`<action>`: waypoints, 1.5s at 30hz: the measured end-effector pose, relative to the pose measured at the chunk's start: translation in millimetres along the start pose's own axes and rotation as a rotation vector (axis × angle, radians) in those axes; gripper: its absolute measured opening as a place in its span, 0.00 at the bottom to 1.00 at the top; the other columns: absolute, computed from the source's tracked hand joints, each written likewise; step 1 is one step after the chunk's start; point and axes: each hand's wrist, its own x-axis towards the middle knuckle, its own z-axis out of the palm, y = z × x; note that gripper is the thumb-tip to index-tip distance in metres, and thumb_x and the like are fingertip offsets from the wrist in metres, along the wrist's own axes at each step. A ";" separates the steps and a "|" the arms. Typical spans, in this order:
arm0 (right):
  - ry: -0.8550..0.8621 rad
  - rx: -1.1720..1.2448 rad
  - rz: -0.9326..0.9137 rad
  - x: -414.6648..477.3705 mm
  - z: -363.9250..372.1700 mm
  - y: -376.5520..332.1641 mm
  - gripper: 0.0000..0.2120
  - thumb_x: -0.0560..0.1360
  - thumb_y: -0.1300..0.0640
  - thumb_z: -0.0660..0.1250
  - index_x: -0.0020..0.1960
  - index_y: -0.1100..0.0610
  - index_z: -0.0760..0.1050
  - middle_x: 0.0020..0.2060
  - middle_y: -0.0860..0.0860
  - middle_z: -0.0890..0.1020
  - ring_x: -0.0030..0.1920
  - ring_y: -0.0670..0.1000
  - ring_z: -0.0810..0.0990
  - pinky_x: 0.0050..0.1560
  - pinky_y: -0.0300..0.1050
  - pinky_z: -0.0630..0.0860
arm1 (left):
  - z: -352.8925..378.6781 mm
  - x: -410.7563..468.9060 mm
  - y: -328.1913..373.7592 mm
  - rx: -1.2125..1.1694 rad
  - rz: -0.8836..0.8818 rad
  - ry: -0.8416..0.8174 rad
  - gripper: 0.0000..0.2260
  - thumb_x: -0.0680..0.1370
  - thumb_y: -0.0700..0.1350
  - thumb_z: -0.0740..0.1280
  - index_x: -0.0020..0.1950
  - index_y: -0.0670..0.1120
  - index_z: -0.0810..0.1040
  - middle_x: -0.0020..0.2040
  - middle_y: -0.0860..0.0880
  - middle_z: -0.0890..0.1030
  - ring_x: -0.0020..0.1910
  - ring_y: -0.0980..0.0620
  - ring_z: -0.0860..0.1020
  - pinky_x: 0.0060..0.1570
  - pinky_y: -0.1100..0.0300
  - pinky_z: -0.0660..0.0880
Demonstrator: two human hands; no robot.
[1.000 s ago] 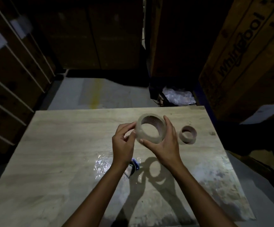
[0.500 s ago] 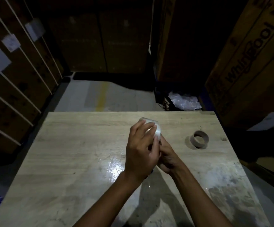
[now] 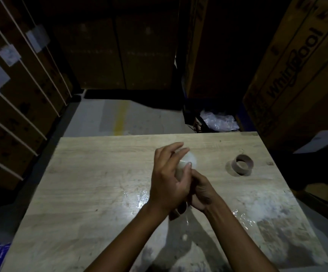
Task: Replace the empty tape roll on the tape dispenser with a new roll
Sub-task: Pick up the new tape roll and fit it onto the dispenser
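Above the middle of the dim desk [image 3: 92, 173], the left hand [image 3: 169, 179] gripped a clear tape roll [image 3: 187, 163], largely hiding it. The right hand [image 3: 200, 193] curled below; what it held was unclear. An empty core [image 3: 242, 167] stood near the far right corner.

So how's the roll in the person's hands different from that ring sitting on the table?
The new tape roll is pale and translucent; the empty core is brown cardboard. The roll is held above the wooden table between the left hand and right hand; the core stands alone, untouched, to the right. Both are ring-shaped.
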 end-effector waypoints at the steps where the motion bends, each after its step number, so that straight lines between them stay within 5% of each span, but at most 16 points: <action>1: 0.017 -0.085 -0.022 1.7 0.8 0.4 0.32 0.61 0.52 0.81 0.62 0.60 0.77 0.52 0.59 0.84 0.51 0.56 0.84 0.49 0.51 0.82 | -4.2 -0.2 -4.4 -0.013 -0.030 -0.005 0.16 0.76 0.44 0.66 0.61 0.40 0.81 0.62 0.45 0.80 0.63 0.50 0.74 0.63 0.63 0.72; 4: 0.102 -0.432 -0.072 7.2 1.4 0.5 0.30 0.71 0.58 0.72 0.71 0.50 0.68 0.62 0.60 0.79 0.56 0.59 0.82 0.54 0.61 0.79 | -14.1 -2.4 -25.7 -0.093 -0.189 -0.045 0.17 0.76 0.47 0.65 0.62 0.42 0.81 0.62 0.48 0.80 0.64 0.56 0.74 0.63 0.71 0.68; 8: 0.286 -0.814 -0.123 7.7 -7.6 6.8 0.47 0.67 0.54 0.79 0.78 0.46 0.57 0.72 0.46 0.68 0.67 0.51 0.73 0.56 0.45 0.77 | -18.3 -8.9 -63.7 -0.205 -0.337 -0.166 0.11 0.78 0.41 0.69 0.60 0.45 0.83 0.60 0.50 0.82 0.61 0.57 0.79 0.61 0.61 0.76; 10: 0.378 -0.946 -0.118 8.6 -19.0 14.8 0.51 0.67 0.53 0.79 0.80 0.48 0.52 0.72 0.44 0.64 0.70 0.47 0.66 0.63 0.46 0.72 | -15.6 -14.1 -77.8 -0.260 -0.392 -0.183 0.10 0.77 0.37 0.70 0.58 0.45 0.84 0.57 0.50 0.83 0.58 0.57 0.81 0.56 0.61 0.79; 12: 0.436 -0.902 -0.124 8.6 -32.0 22.5 0.47 0.68 0.54 0.79 0.79 0.49 0.55 0.70 0.44 0.67 0.68 0.49 0.70 0.64 0.51 0.75 | -10.4 -20.2 -87.9 -0.299 -0.466 -0.198 0.09 0.77 0.37 0.70 0.56 0.45 0.85 0.55 0.51 0.84 0.54 0.59 0.82 0.53 0.64 0.79; 14: 0.487 -0.700 -0.132 8.3 -44.7 30.1 0.37 0.70 0.53 0.77 0.74 0.51 0.64 0.67 0.50 0.75 0.61 0.53 0.78 0.51 0.49 0.82 | -1.8 -29.8 -100.8 -0.300 -0.574 -0.209 0.08 0.78 0.38 0.69 0.55 0.46 0.85 0.53 0.52 0.85 0.52 0.59 0.82 0.52 0.67 0.78; 17: 0.611 -0.386 -0.107 7.4 -67.0 45.9 0.23 0.72 0.50 0.73 0.64 0.55 0.74 0.59 0.60 0.80 0.52 0.56 0.81 0.43 0.51 0.81 | 14.1 -50.6 -127.8 -0.284 -0.738 -0.226 0.08 0.77 0.37 0.69 0.52 0.45 0.85 0.49 0.50 0.86 0.51 0.53 0.83 0.54 0.58 0.80; 20: 0.696 -0.304 -0.085 2.4 -85.9 65.4 0.28 0.66 0.45 0.74 0.62 0.57 0.76 0.54 0.60 0.81 0.50 0.58 0.81 0.44 0.53 0.81 | 27.8 -73.7 -149.3 -0.225 -0.863 -0.307 0.07 0.77 0.37 0.69 0.53 0.43 0.85 0.49 0.47 0.86 0.50 0.50 0.84 0.53 0.54 0.81; 24: 0.730 -0.450 -0.102 -4.8 -102.5 90.3 0.24 0.71 0.52 0.75 0.64 0.55 0.75 0.57 0.57 0.82 0.51 0.53 0.83 0.44 0.49 0.81 | 45.8 -97.5 -160.2 -0.194 -1.068 -0.348 0.07 0.76 0.36 0.68 0.48 0.41 0.86 0.47 0.44 0.86 0.45 0.46 0.84 0.45 0.51 0.83; 29: 0.691 -0.740 -0.068 -7.6 -110.2 108.1 0.42 0.64 0.41 0.77 0.73 0.51 0.67 0.64 0.50 0.78 0.60 0.51 0.80 0.57 0.52 0.81 | 64.4 -119.3 -162.0 -0.161 -1.289 -0.377 0.06 0.73 0.46 0.70 0.45 0.44 0.81 0.46 0.40 0.85 0.40 0.44 0.80 0.40 0.56 0.73; 33: 0.678 -0.890 -0.084 -6.1 -109.3 108.1 0.41 0.61 0.36 0.76 0.70 0.48 0.68 0.64 0.45 0.77 0.62 0.48 0.77 0.61 0.50 0.78 | 74.5 -124.3 -154.8 -0.173 -1.308 -0.405 0.11 0.76 0.50 0.70 0.50 0.43 0.75 0.48 0.41 0.82 0.45 0.45 0.80 0.41 0.55 0.76; 36: 0.665 -0.971 -0.088 -2.2 -107.4 106.4 0.34 0.64 0.40 0.77 0.65 0.42 0.68 0.60 0.43 0.77 0.60 0.47 0.77 0.59 0.48 0.77 | 82.0 -123.4 -150.1 -0.163 -1.276 -0.480 0.07 0.78 0.49 0.67 0.44 0.47 0.73 0.45 0.46 0.80 0.43 0.48 0.78 0.43 0.54 0.76; 40: 0.636 -1.084 -0.077 3.5 -112.0 109.7 0.39 0.62 0.37 0.77 0.68 0.45 0.68 0.61 0.45 0.78 0.61 0.49 0.77 0.60 0.53 0.77 | 93.2 -121.6 -148.6 0.042 -1.167 -0.489 0.06 0.79 0.46 0.66 0.47 0.46 0.71 0.46 0.47 0.78 0.44 0.47 0.76 0.42 0.57 0.71; 45: 0.589 -1.098 -0.074 7.0 -114.4 109.0 0.39 0.63 0.42 0.78 0.70 0.48 0.67 0.59 0.45 0.77 0.60 0.48 0.76 0.60 0.47 0.75 | 106.5 -124.9 -160.0 0.162 -1.182 -0.428 0.07 0.78 0.45 0.67 0.49 0.42 0.75 0.49 0.42 0.81 0.44 0.45 0.80 0.37 0.56 0.73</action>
